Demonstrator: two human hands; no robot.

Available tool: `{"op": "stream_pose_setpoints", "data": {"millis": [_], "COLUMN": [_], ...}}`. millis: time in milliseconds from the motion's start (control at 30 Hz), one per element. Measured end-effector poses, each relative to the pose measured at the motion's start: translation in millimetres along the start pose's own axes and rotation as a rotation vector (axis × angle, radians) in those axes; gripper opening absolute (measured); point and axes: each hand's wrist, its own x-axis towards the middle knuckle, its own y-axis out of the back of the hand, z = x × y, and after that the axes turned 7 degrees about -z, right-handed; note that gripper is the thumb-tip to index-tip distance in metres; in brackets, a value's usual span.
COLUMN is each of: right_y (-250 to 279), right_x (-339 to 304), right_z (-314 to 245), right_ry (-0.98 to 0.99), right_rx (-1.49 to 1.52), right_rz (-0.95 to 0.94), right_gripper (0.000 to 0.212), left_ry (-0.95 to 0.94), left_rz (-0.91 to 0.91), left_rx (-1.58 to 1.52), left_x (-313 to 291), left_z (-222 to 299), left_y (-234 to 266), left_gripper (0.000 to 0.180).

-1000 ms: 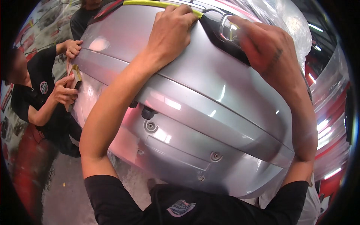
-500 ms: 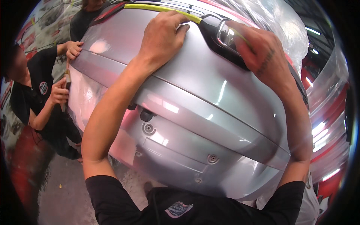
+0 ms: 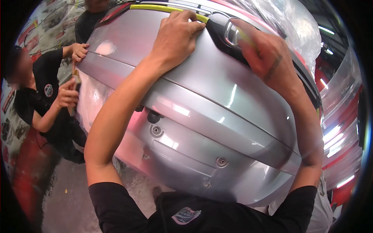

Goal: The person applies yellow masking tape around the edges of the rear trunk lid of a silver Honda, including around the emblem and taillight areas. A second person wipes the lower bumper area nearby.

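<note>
- In the head view, a large silver car body panel [image 3: 217,81] fills the middle, its creases running slantwise down to the right.
- A strip of yellow tape [image 3: 159,7] lies along the panel's upper edge, and its right end reaches the black trim [image 3: 228,47].
- The left hand [image 3: 175,39] is at that right end, palm down over the panel; its fingers are bent and drawn narrow, with the thumb close to the index finger. Whether they pinch the tape or only press on it, I cannot tell.
- The right hand [image 3: 270,58] is blurred, beside a glossy, chrome-edged part [image 3: 229,32] set in the black trim. A smeared yellow-green streak shows by its fingers; I cannot tell whether the hand grips it.
- Lower on the panel are a dark round opening [image 3: 154,116] and two round recesses, one on the left [image 3: 156,130] and one on the right [image 3: 222,161].
- At the far left, a co-worker in black [image 3: 50,93] has one hand on the panel's edge and the other around a flat block [image 3: 76,80].
- A second person in dark clothing [image 3: 86,27] stands behind, partly cut off by the upper edge.
- Clear plastic sheeting [image 3: 297,23] hangs at the upper right.
</note>
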Motion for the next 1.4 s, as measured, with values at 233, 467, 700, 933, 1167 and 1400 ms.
{"op": "stream_pose_setpoints", "data": {"millis": [233, 467, 700, 933, 1167, 1400], "right_y": [4, 5, -1, -5, -7, 5], "right_x": [-14, -22, 2, 31, 26, -1], "right_z": [-10, -14, -3, -6, -4, -32], "right_ry": [0.018, -0.019, 0.02, 0.03, 0.058, 0.007], "right_rx": [0.032, 0.055, -0.032, -0.066, -0.01, 0.221], "right_rz": [0.029, 0.024, 0.053, 0.029, 0.089, 0.105], "right_gripper": [0.045, 0.042, 0.029, 0.036, 0.027, 0.041], "left_ry": [0.124, 0.073, -0.187, -0.524, -0.511, 0.292], "left_rz": [0.013, 0.163, -0.027, -0.234, -0.078, -0.052], "left_rx": [-0.062, -0.167, 0.237, 0.521, 0.24, -0.603], "left_x": [0, 20, 34, 56, 55, 13], "left_z": [-11, 2, -21, -19, -26, -14], "left_y": [3, 19, 20, 32, 30, 26], "left_gripper": [0.026, 0.009, 0.01, 0.015, 0.015, 0.025]}}
